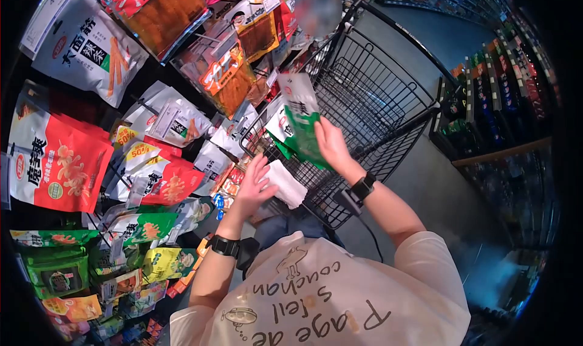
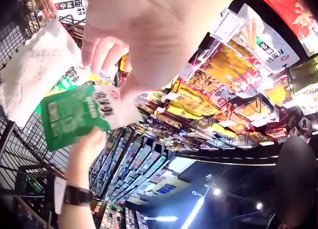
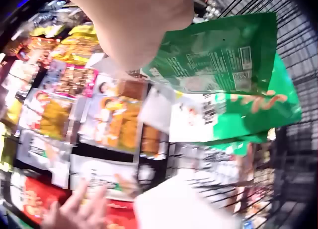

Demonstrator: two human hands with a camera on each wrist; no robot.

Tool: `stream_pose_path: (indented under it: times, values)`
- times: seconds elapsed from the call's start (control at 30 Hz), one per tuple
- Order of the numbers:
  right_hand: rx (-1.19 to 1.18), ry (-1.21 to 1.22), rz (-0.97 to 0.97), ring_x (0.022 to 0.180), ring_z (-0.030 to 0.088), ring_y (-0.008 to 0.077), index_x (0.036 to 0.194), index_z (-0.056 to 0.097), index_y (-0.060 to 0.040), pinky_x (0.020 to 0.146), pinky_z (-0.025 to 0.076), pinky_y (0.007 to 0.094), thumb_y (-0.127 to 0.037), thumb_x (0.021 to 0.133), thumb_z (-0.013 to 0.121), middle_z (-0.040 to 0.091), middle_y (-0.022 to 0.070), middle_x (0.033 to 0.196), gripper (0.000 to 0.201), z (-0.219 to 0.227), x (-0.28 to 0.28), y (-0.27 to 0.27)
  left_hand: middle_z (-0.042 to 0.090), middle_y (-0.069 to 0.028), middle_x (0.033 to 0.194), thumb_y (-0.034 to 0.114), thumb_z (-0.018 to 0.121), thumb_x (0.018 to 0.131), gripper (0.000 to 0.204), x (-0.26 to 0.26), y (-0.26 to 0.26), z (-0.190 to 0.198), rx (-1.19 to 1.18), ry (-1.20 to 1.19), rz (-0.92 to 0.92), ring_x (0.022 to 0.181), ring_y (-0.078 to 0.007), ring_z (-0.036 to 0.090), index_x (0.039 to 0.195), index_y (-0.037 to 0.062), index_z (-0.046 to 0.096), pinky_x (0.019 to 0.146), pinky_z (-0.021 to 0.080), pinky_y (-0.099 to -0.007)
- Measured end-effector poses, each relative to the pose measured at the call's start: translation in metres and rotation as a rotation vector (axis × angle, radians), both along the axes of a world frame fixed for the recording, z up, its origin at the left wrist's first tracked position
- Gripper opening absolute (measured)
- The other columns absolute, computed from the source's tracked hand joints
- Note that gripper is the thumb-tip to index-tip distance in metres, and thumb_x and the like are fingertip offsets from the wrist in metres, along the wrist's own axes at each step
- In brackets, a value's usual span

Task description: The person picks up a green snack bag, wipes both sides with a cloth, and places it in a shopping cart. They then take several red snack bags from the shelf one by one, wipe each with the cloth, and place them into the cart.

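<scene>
My right hand grips a green-and-white snack bag by its edge over the shopping cart. In the right wrist view the bag's printed green back shows below that hand. Another green-and-white snack bag sits behind it, at the cart's side. My left hand holds nothing, its fingers spread and slightly bent, to the left of a white cloth-like piece at the near end of the cart. From the left wrist, the left hand overlaps the held bag's white end.
Snack bags hang on hooks along the left, among them a red-and-white bag and a grey-white bag. Packed shelves stand across the aisle at the right. A blurred person is beyond the cart's far left corner.
</scene>
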State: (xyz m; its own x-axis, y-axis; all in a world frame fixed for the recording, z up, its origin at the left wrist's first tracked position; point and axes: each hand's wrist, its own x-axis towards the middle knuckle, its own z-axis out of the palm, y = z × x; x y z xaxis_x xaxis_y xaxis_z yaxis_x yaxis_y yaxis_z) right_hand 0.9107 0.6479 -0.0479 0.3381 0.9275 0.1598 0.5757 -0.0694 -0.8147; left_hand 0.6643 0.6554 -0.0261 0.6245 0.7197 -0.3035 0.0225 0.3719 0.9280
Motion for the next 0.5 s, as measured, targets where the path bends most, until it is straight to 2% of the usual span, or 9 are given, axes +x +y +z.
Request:
stream_pose_path:
  times: [0.1,0.13,0.17,0.23,0.3,0.37,0.43,0.47,0.5]
  values:
    - [-0.151,0.210,0.070,0.076,0.060,0.0368,0.105,0.052,0.0043,0.067,0.047,0.0416,-0.019,0.090,0.043,0.058,0.0247,0.078,0.029,0.068,-0.048,-0.009,0.013,-0.0190,0.145,0.013,0.078,0.065,0.110,0.016,-0.008,0.021,0.484,0.115,-0.103,0.132,-0.0303,0.021,0.141,0.0019,0.000,0.107,0.021,-0.0386]
    - [-0.096,0.299,0.159,0.084,0.059,0.0357,0.109,0.051,0.0038,0.072,0.046,0.0394,-0.021,0.090,0.044,0.058,0.0242,0.086,0.032,0.074,-0.067,-0.013,0.009,-0.0200,0.146,0.016,0.082,0.059,0.122,0.020,-0.010,0.032,0.439,0.074,-0.131,0.132,-0.0301,0.020,0.140,0.0008,-0.009,0.107,0.019,-0.0389]
    - [-0.040,0.388,0.248,0.092,0.058,0.0346,0.112,0.051,0.0032,0.078,0.046,0.0372,-0.022,0.090,0.046,0.059,0.0238,0.094,0.034,0.076,-0.085,-0.016,0.015,-0.0192,0.144,0.012,0.080,0.061,0.115,0.020,-0.012,0.015,0.591,0.056,-0.076,0.131,-0.0271,0.024,0.140,0.0011,-0.002,0.106,0.022,-0.0373]
    - [0.262,0.121,0.341,0.105,0.054,0.0312,0.118,0.050,0.0015,0.089,0.041,0.0348,-0.026,0.090,0.048,0.055,0.0214,0.111,0.039,0.073,-0.109,-0.016,0.028,-0.0179,0.137,0.007,0.073,0.068,0.094,0.019,-0.012,0.019,0.478,-0.022,0.060,0.125,-0.0271,0.034,0.137,0.0019,0.010,0.102,0.031,-0.0364]
    - [-0.018,0.635,0.502,0.109,0.053,0.0271,0.120,0.047,0.0016,0.093,0.040,0.0336,-0.026,0.092,0.046,0.055,0.0183,0.115,0.040,0.062,-0.111,-0.011,0.050,-0.0122,0.116,0.000,0.060,0.078,0.056,0.003,-0.012,0.026,0.263,-0.102,0.205,0.102,-0.0200,0.054,0.126,0.0010,0.032,0.086,0.045,-0.0308]
    - [0.026,0.932,0.428,0.104,0.056,0.0214,0.118,0.049,0.0007,0.086,0.045,0.0312,-0.021,0.093,0.045,0.058,0.0134,0.110,0.033,0.050,-0.103,-0.005,0.056,-0.0102,0.107,-0.001,0.058,0.079,0.045,-0.020,-0.019,0.025,0.011,-0.244,0.326,0.093,-0.0176,0.058,0.120,0.0006,0.040,0.079,0.047,-0.0285]
    - [0.067,0.874,0.187,0.088,0.060,0.0204,0.110,0.051,0.0014,0.076,0.049,0.0304,-0.012,0.091,0.047,0.060,0.0104,0.101,0.024,0.017,-0.081,0.004,0.057,-0.0099,0.104,-0.001,0.058,0.079,0.043,-0.048,-0.020,0.010,0.037,-0.193,0.406,0.090,-0.0171,0.059,0.118,0.0006,0.043,0.076,0.048,-0.0279]
    - [0.037,0.288,0.105,0.088,0.059,0.0256,0.111,0.049,0.0011,0.078,0.049,0.0330,-0.014,0.087,0.052,0.059,0.0144,0.101,0.028,0.002,-0.069,0.000,0.058,-0.0096,0.102,-0.001,0.058,0.079,0.040,-0.061,-0.021,0.005,0.060,-0.140,0.477,0.086,-0.0165,0.060,0.116,0.0007,0.045,0.073,0.049,-0.0273]
    - [-0.017,0.060,0.101,0.092,0.058,0.0298,0.116,0.046,0.0042,0.081,0.047,0.0354,-0.022,0.082,0.059,0.056,0.0206,0.106,0.045,-0.030,-0.062,-0.004,0.058,-0.0096,0.102,-0.001,0.058,0.079,0.040,-0.071,-0.024,0.010,0.060,-0.137,0.490,0.086,-0.0165,0.060,0.116,0.0007,0.045,0.073,0.049,-0.0273]
